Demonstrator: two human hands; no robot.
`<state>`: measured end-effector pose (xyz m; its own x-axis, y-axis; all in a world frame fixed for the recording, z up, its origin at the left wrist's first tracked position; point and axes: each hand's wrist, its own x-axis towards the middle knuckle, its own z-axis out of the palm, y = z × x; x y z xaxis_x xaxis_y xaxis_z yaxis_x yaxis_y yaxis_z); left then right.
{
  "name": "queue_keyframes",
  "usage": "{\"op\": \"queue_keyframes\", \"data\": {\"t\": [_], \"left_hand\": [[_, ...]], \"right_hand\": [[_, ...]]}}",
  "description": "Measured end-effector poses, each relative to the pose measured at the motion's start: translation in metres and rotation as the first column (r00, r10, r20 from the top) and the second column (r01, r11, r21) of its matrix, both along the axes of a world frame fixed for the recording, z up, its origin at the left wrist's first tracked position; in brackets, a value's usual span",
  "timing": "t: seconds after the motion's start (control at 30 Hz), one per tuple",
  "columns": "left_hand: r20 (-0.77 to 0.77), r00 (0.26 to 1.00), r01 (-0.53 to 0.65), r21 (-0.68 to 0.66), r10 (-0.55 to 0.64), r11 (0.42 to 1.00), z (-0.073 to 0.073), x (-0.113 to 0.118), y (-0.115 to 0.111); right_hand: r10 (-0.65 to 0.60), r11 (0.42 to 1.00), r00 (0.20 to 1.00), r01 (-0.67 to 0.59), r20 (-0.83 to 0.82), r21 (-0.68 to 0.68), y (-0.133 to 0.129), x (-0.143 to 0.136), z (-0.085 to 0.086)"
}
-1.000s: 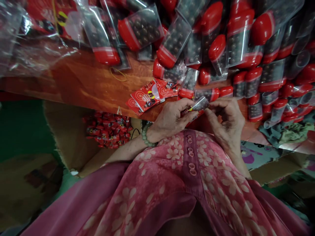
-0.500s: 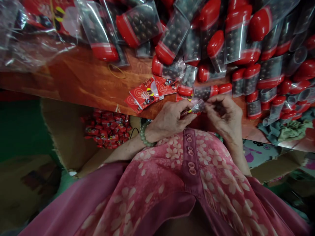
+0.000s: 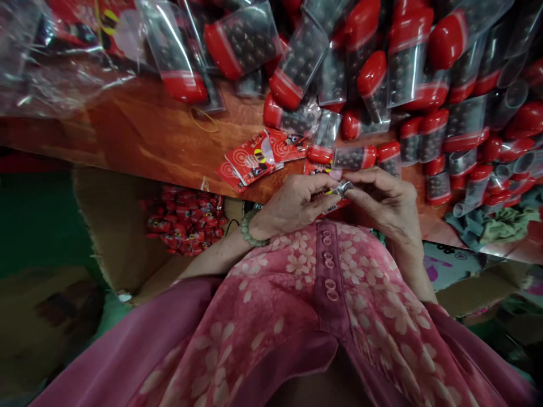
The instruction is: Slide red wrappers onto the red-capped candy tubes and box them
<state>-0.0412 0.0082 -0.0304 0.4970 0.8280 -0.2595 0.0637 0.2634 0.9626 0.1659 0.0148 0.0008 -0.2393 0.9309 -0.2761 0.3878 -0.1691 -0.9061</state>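
Observation:
My left hand [image 3: 292,206], with a green bead bracelet [image 3: 250,230] at its wrist, pinches a small clear plastic tube [image 3: 343,188] between thumb and fingers just above my lap. Thumb and fingertips of my right hand [image 3: 388,206] close on the tube's right end. Part of a red printed card [image 3: 333,208] shows under the fingers; whether it is held with the tube I cannot tell. The tube's contents are mostly hidden. Just beyond my hands lies a small red-capped tube of dark balls [image 3: 354,157]. Left of it, several red printed cards [image 3: 254,161] overlap on the table.
Many red-capped clear tubes of dark balls [image 3: 409,62] are heaped across the wooden table [image 3: 139,135]. Clear plastic wrapping [image 3: 72,85] lies at the far left. Below the table edge, an open cardboard box [image 3: 114,243] contains small red items [image 3: 186,220]. Crumpled cloth [image 3: 500,223] sits at right.
My right hand's fingertips have moved left onto the end of the tube and closed around it. Less of the tube shows now, while more of the red card is visible below it.

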Motion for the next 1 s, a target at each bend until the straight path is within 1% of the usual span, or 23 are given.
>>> {"op": "queue_keyframes", "data": {"t": [0.07,0.17,0.27,0.33,0.47,0.6,0.7,0.77,0.87,1.0], "left_hand": [[0.028,1.0,0.0,-0.028,0.0,1.0,0.0,0.002,0.002],[0.074,0.997,0.017,-0.1,-0.01,0.995,-0.001,0.004,0.005],[0.119,0.992,0.065,-0.168,-0.045,0.984,-0.003,0.003,0.008],[0.154,0.986,0.092,-0.196,-0.062,0.976,-0.004,0.001,0.01],[0.14,0.988,0.095,-0.201,-0.067,0.975,-0.004,-0.002,0.008],[0.121,0.993,0.036,-0.176,-0.015,0.984,-0.004,0.0,-0.001],[0.06,0.998,-0.025,-0.128,0.033,0.992,-0.005,0.002,-0.004],[0.026,0.999,-0.03,-0.109,0.033,0.994,-0.004,0.003,-0.002],[0.008,1.0,0.028,-0.119,-0.027,0.993,-0.001,0.001,0.004],[0.047,0.994,0.104,-0.158,-0.098,0.982,0.003,-0.001,0.009]], "right_hand": [[0.001,1.0,0.999,0.001,-0.052,0.029,-0.001,0.002,-0.003],[-0.021,0.999,0.993,0.026,-0.118,0.038,-0.004,0.005,-0.006],[-0.052,0.998,0.994,0.054,-0.1,0.015,-0.006,0.004,-0.007],[-0.074,0.997,0.992,0.072,-0.106,-0.023,-0.008,0.002,-0.007],[-0.164,0.982,0.971,0.143,-0.176,-0.124,-0.009,-0.001,-0.006],[-0.286,0.946,0.939,0.245,-0.189,-0.213,-0.008,0.001,-0.007],[-0.345,0.918,0.906,0.271,-0.247,-0.289,-0.006,0.003,-0.009],[-0.374,0.903,0.881,0.274,-0.289,-0.332,-0.004,0.003,-0.01],[-0.379,0.894,0.878,0.264,-0.294,-0.363,-0.004,0.003,-0.012],[-0.362,0.899,0.897,0.264,-0.254,-0.349,-0.005,0.004,-0.016]]}}
